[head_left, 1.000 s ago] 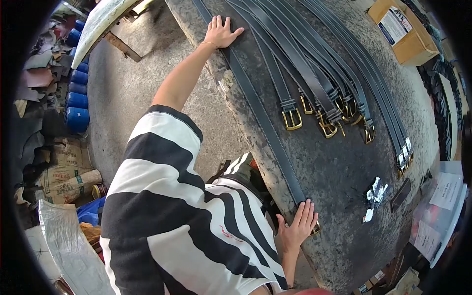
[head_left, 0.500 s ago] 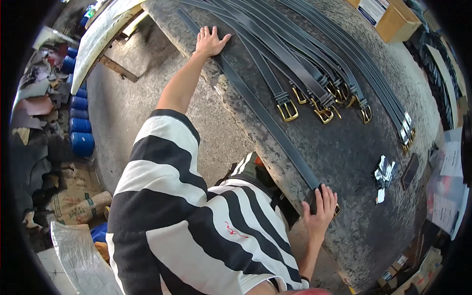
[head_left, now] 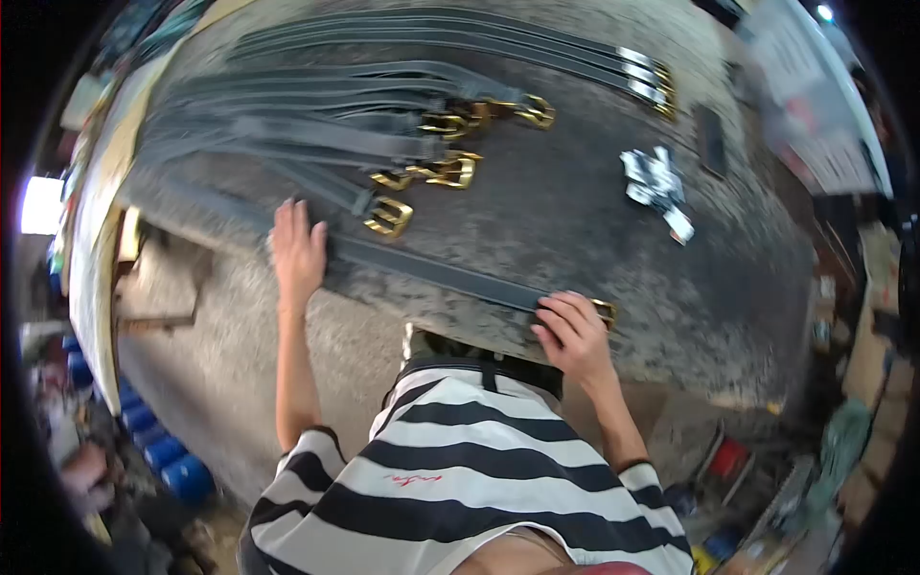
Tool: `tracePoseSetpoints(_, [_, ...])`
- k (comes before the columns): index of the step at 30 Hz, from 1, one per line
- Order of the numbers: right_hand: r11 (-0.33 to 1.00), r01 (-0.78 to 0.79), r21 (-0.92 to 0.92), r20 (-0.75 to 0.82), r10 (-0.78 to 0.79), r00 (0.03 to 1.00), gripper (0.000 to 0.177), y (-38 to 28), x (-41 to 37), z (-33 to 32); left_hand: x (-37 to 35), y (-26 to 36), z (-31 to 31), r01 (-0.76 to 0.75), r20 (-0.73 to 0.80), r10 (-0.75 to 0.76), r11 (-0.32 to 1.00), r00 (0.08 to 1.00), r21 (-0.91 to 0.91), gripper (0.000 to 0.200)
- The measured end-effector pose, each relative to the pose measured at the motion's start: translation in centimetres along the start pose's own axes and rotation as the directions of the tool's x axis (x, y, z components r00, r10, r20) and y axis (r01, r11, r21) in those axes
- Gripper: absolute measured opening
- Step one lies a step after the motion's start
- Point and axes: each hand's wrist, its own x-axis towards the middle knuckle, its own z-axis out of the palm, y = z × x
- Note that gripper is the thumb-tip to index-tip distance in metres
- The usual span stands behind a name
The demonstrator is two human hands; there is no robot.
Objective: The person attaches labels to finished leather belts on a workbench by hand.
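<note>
Head view: left hand (head_left: 295, 251) flat, fingers open, on belt (head_left: 431, 271) at near table (head_left: 575, 230) edge; right hand (head_left: 572, 331) curled, gripping its buckle end. More belts (head_left: 335, 144) beyond.

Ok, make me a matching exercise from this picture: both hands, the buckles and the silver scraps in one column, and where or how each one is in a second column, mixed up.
Column one
1. left hand
2. right hand
3. buckles
4. silver scraps

Column two
A. loose on the table, right of the gold cluster
B. fingers curled at the near belt, at its buckle end
C. gold, bunched at the ends of the far belts
D. flat on the near belt, on its strap

Pairs: 1-D, 2-B, 3-C, 4-A
</note>
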Motion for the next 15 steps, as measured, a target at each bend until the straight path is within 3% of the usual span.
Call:
tracePoseSetpoints(7, [0.999,-0.045,-0.020,-0.061,0.044,0.997,0.017,-0.3,-0.4,0.5,0.1,-0.4,-0.1,0.033,0.152,-0.051,0.992,0.987,0.122,0.064])
tracePoseSetpoints(11, [0.998,-0.051,-0.040,-0.202,0.042,0.979,0.014,0.0,-0.7,0.2,0.1,-0.2,0.2,0.048,0.126,-0.059,0.995,0.990,0.085,0.065])
tracePoseSetpoints(13, [0.990,-0.138,0.001,-0.340,0.130,0.931,0.014,0.1,-0.8,0.2,-0.3,0.1,0.1,0.059,0.120,-0.067,0.996,0.990,0.072,0.067])
tracePoseSetpoints(15, [0.981,-0.193,-0.014,-0.366,0.174,0.914,0.013,0.7,-1.2,-0.8,-1.2,1.5,0.3,0.078,0.119,-0.091,0.991,0.989,0.106,0.069])
